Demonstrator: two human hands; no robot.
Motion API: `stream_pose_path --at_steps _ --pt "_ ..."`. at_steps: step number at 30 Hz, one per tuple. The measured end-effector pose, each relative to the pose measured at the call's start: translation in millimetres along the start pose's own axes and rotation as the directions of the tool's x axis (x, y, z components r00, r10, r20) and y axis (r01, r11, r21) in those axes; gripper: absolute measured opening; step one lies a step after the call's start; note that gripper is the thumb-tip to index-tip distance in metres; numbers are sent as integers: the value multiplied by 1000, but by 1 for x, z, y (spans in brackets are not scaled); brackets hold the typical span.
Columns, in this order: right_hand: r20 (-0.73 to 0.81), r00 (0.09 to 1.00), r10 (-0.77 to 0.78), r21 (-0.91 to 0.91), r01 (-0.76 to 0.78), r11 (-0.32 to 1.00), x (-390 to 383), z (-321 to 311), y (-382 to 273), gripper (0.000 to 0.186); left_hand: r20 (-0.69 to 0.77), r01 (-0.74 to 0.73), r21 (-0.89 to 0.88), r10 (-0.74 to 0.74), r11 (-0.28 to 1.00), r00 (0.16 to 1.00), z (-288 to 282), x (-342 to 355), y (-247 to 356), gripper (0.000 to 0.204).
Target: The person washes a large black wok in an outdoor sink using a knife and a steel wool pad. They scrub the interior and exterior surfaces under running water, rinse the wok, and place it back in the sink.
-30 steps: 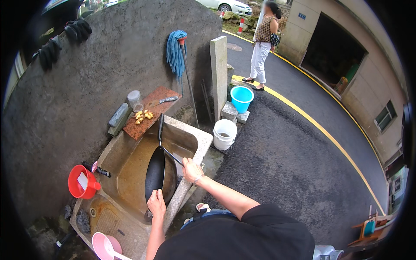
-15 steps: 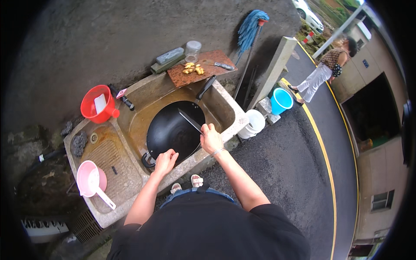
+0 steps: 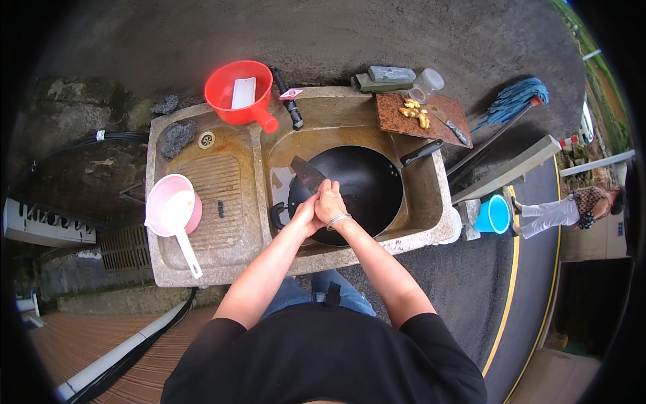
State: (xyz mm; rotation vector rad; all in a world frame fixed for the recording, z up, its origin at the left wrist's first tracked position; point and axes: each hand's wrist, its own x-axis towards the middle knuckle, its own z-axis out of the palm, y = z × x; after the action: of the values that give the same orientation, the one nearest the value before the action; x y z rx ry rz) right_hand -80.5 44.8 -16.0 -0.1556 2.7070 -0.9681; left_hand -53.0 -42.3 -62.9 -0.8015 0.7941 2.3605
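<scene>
Over the sink, my right hand (image 3: 330,204) grips a kitchen knife (image 3: 307,173) by its handle, which my fingers cover. The broad, dark grey blade points away and to the left. My left hand (image 3: 308,217) is pressed against the right one, its fingers curled and partly hidden; what they hold, if anything, does not show. Beneath both hands a black wok (image 3: 367,182) sits in the deep basin of the stone sink (image 3: 431,202). The wok's long handle leans on the far right rim.
A red dipper (image 3: 222,111) with a white piece inside stands behind the tap (image 3: 292,108). The pink dipper (image 3: 159,202) rests on the ribbed drainboard. Pieces of ginger (image 3: 416,114) and a small knife (image 3: 454,128) lie on a reddish board (image 3: 390,121). A person (image 3: 558,212) stands on the road.
My left hand has come across to meet the right one at the knife. The blade now points up and left over the wok's left side. My view has turned, shifting the sink rightward.
</scene>
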Motion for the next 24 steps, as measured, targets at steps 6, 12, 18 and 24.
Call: stream_pose_path --at_steps 6,12,18,24 --pt "-170 968 -184 -120 165 979 109 -26 -35 31 -246 -37 -218 -18 975 969 -7 46 35 54" --pt "-27 998 60 350 -47 936 240 2 -116 69 -215 -122 -255 67 959 974 -35 78 62 68" --pt "-18 988 155 395 -135 909 248 4 -118 40 -404 -208 -239 98 948 910 -20 94 63 61" --pt "212 966 -145 297 78 952 275 -19 -98 23 -390 -198 -148 127 969 912 -26 122 81 83"
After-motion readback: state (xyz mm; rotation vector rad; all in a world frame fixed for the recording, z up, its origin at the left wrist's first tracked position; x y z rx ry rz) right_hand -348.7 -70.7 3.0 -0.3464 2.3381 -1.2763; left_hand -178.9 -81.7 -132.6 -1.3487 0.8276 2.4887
